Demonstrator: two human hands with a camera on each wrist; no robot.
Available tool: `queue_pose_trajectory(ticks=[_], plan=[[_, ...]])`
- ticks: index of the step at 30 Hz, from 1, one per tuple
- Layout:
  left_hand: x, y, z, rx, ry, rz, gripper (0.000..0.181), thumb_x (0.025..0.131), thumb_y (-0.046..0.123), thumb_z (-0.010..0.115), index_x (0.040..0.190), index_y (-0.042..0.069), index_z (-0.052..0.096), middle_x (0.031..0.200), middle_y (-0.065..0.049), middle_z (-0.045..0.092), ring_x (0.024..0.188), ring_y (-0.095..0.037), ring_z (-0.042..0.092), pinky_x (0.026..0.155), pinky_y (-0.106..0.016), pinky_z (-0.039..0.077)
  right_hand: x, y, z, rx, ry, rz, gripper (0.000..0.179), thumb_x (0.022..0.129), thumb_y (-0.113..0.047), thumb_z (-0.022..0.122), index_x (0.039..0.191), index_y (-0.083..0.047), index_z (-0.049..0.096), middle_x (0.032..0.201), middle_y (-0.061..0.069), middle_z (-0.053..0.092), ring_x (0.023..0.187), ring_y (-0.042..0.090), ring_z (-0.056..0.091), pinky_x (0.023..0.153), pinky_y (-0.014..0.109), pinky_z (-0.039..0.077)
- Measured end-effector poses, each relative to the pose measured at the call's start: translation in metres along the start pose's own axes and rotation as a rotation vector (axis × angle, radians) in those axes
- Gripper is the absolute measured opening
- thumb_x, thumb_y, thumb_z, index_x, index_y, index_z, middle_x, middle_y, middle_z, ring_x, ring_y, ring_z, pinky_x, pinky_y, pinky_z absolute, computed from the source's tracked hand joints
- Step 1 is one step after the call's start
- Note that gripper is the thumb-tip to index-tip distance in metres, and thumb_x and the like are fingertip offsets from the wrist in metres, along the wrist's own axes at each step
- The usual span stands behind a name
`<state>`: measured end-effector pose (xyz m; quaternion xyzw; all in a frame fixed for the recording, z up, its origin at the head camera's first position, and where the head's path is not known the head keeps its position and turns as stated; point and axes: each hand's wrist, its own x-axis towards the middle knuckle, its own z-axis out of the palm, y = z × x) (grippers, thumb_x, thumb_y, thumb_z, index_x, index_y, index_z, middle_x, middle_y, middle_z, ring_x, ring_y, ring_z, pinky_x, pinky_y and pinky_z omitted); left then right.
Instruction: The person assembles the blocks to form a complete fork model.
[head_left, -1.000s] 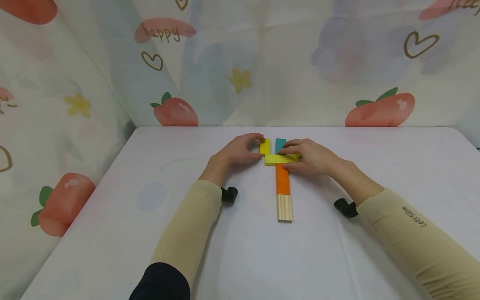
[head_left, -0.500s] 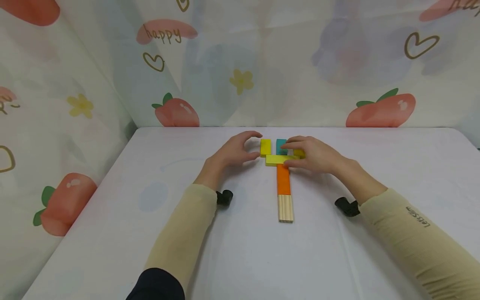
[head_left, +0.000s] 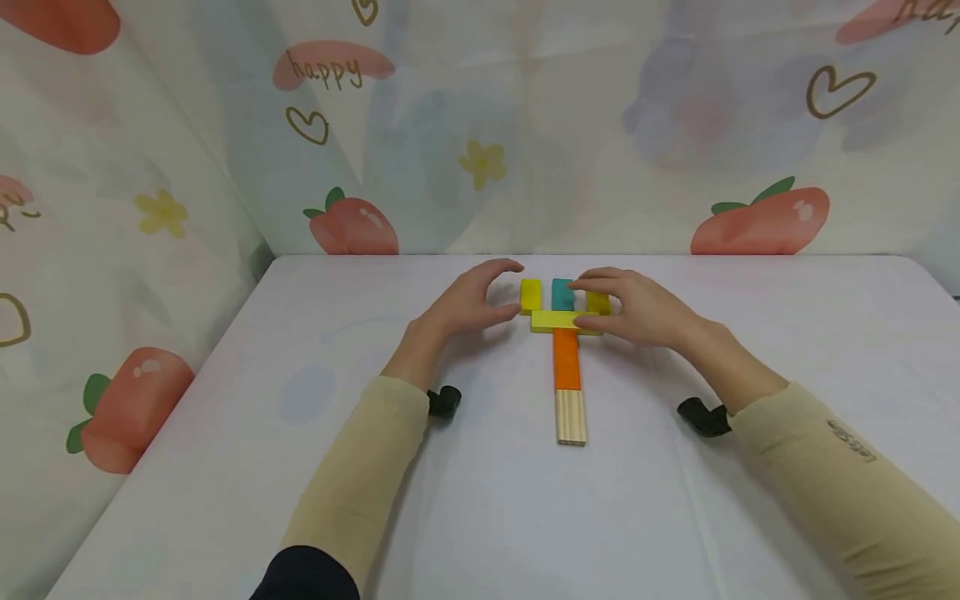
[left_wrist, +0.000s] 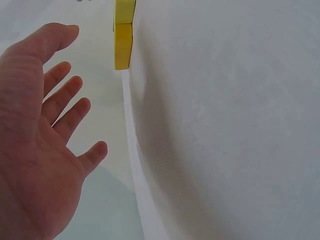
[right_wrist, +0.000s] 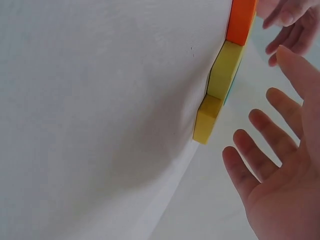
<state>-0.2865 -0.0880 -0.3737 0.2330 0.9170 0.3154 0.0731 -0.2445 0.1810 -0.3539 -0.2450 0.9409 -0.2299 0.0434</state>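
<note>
Wooden blocks form a figure at the far middle of the table. A yellow-green block lies crosswise. Behind it are a left yellow block, a teal block and a right yellow block, partly covered. An orange block and a plain wood block run toward me in line. My left hand, fingers spread, hovers just left of the left yellow block and holds nothing. My right hand hovers at the right end; its relaxed fingers look apart from the right yellow block.
A white cloth covers the table. A patterned curtain hangs behind its far edge, and another stretch runs along the left. Black wrist cameras sit below both hands.
My left hand has let go of the left yellow block and moved slightly left. My right hand has drawn right off the crosswise block, uncovering the right yellow block. The blocks stay in place.
</note>
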Motion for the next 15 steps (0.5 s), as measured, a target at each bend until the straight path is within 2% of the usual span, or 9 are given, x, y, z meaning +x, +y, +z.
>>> queue_pose_trajectory(ticks=[5, 15], plan=[[-0.005, 0.003, -0.002, 0.037, 0.023, 0.019, 0.060, 0.095, 0.031, 0.068, 0.149, 0.018, 0.048, 0.156, 0.002, 0.041, 0.144, -0.019, 0.033, 0.119, -0.041, 0.027, -0.006, 0.002, -0.004, -0.012, 0.028, 0.013, 0.058, 0.094, -0.031, 0.072, 0.144, -0.006, 0.056, 0.148, 0.021, 0.047, 0.136, 0.043, 0.040, 0.108, 0.065, 0.034], [-0.018, 0.011, -0.004, 0.193, 0.074, 0.093, 0.062, 0.095, 0.038, 0.066, 0.151, 0.020, 0.046, 0.157, 0.002, 0.039, 0.145, -0.018, 0.033, 0.119, -0.040, 0.026, -0.019, 0.006, -0.008, -0.025, 0.068, 0.036, 0.061, 0.094, -0.035, 0.071, 0.146, -0.008, 0.054, 0.152, 0.021, 0.042, 0.138, 0.045, 0.034, 0.109, 0.067, 0.030]])
